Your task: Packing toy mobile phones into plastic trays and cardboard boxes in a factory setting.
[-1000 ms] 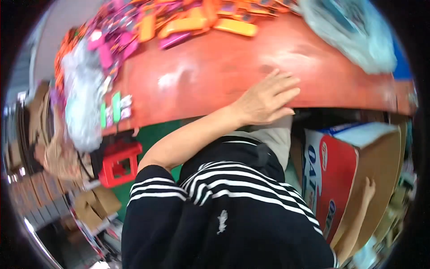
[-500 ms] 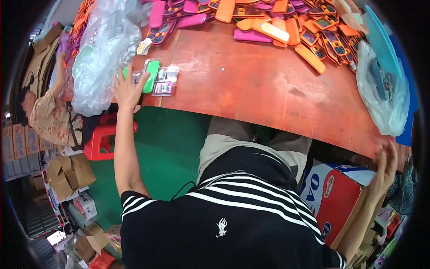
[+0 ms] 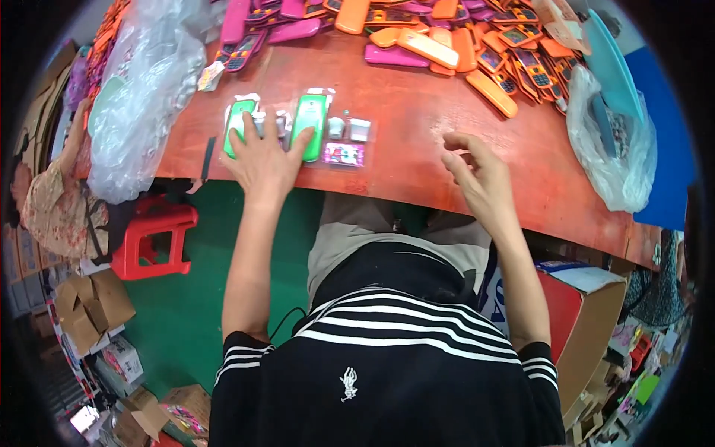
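Two clear blister packs lie side by side near the table's front edge, each with a green toy phone. The left green toy phone [image 3: 240,123] is partly behind my fingers; the right green toy phone [image 3: 310,123] is beside my thumb. A small pink-patterned piece [image 3: 344,155] and small greyish pieces show in the right pack. My left hand [image 3: 262,165] spreads flat across the packs, fingers apart, covering part of the left one. Over the bare middle of the table my right hand [image 3: 480,175] hovers with bent fingers apart; nothing shows in it.
A heap of orange and purple toy phones [image 3: 432,48] covers the far side of the red table [image 3: 402,179]. Clear plastic bags [image 3: 141,97] lie at left, another bag [image 3: 614,149] at right. A red stool [image 3: 160,235] and a person [image 3: 67,201] are at left; a carton [image 3: 573,313] stands below right.
My left hand has moved right and nearer with the packs, which now lie closer to the table's middle. My right hand has come from the right table edge in over the table.
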Tool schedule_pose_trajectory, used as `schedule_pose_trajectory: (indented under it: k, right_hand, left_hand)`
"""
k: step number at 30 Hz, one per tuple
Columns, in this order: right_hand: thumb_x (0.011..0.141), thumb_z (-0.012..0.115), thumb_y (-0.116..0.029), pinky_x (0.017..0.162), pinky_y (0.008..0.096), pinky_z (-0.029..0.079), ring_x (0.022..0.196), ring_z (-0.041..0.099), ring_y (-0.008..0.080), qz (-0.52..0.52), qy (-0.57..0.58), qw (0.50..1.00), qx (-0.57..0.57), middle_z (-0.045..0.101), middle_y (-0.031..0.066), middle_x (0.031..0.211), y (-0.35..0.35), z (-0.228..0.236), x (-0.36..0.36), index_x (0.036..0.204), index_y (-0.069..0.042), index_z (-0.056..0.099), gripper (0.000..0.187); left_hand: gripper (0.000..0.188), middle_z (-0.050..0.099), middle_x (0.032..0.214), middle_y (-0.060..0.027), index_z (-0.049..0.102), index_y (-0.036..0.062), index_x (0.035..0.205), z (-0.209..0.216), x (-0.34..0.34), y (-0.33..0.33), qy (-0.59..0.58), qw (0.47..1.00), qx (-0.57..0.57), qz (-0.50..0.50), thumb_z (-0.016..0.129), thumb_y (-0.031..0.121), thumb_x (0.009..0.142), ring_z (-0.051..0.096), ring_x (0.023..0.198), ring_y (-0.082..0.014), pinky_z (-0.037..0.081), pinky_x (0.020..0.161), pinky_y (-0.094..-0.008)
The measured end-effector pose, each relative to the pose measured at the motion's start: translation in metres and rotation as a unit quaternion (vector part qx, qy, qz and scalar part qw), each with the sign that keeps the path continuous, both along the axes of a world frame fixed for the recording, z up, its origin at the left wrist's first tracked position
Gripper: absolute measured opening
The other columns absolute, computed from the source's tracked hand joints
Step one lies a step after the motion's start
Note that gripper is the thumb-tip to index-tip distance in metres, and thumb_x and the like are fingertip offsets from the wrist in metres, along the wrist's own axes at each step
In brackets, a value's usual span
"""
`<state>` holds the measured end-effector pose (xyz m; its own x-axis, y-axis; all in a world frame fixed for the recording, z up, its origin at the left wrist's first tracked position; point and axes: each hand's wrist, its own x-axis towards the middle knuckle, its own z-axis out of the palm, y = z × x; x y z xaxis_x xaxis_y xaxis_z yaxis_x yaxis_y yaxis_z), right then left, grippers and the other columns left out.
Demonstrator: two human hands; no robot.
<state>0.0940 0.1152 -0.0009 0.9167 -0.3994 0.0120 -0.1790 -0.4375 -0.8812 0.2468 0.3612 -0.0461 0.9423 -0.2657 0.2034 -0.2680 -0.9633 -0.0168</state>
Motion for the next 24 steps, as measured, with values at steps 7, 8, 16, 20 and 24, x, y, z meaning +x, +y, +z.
schedule_pose_trajectory:
  k: [7, 8, 16, 20, 24]
  right_hand:
    - [0.086, 0.058, -0.024, 0.051, 0.0227, 0.048, 0.06, 0.057, 0.0098, -0.067, 0.136, 0.988, 0.04, 0.061, 0.0068, 0.071, -0.021, -0.018, -0.002, 0.108, 0.003, 0.056, 0.034]
    - [0.086, 0.058, -0.024, 0.051, 0.0227, 0.048, 0.06, 0.057, 0.0098, -0.07, 0.137, 0.987, 0.038, 0.061, 0.0068, 0.071, -0.024, -0.018, -0.004, 0.108, 0.003, 0.056, 0.034]
    - [0.081, 0.059, -0.007, 0.045, 0.0193, 0.039, 0.051, 0.053, 0.0069, -0.122, 0.051, 0.964, 0.23, 0.059, 0.0032, 0.066, -0.059, -0.039, -0.021, 0.096, 0.003, 0.055, 0.019]
    - [0.079, 0.06, -0.006, 0.048, 0.017, 0.036, 0.054, 0.049, 0.0049, -0.116, 0.014, 0.942, 0.314, 0.059, 0.0008, 0.071, -0.07, -0.04, -0.027, 0.097, 0.001, 0.055, 0.02]
    - [0.08, 0.061, -0.007, 0.048, 0.0161, 0.036, 0.055, 0.048, 0.0046, -0.13, -0.025, 0.929, 0.346, 0.058, 0.0005, 0.073, -0.078, -0.034, -0.039, 0.101, 0.002, 0.052, 0.024]
  left_hand:
    - [0.079, 0.026, 0.139, -0.0253, 0.028, 0.013, 0.138, 0.008, -0.053, -0.101, 0.056, 0.991, -0.066, -0.105, 0.047, 0.062, 0.079, 0.025, 0.127, -0.0448, 0.018, 0.093, -0.069]
    - [0.079, 0.026, 0.139, -0.0253, 0.028, 0.013, 0.138, 0.009, -0.057, -0.108, 0.058, 0.99, -0.068, -0.108, 0.047, 0.062, 0.079, 0.025, 0.127, -0.0448, 0.018, 0.093, -0.069]
    - [0.068, 0.033, 0.137, -0.0229, 0.033, 0.0082, 0.135, 0.02, -0.04, -0.084, 0.016, 0.98, -0.122, -0.155, 0.043, 0.053, 0.086, 0.027, 0.127, -0.0408, 0.022, 0.101, -0.0538]
    - [0.037, 0.058, 0.093, -0.0235, 0.054, -0.0024, 0.103, 0.013, 0.006, -0.052, 0.132, 0.955, -0.223, -0.143, 0.053, 0.031, 0.086, 0.058, 0.082, -0.0351, 0.044, 0.073, -0.0435]
    - [0.028, 0.06, 0.077, -0.0161, 0.056, -0.0034, 0.09, -0.003, 0.015, -0.042, 0.233, 0.896, -0.359, -0.121, 0.055, 0.024, 0.086, 0.06, 0.067, -0.0275, 0.048, 0.062, -0.0371]
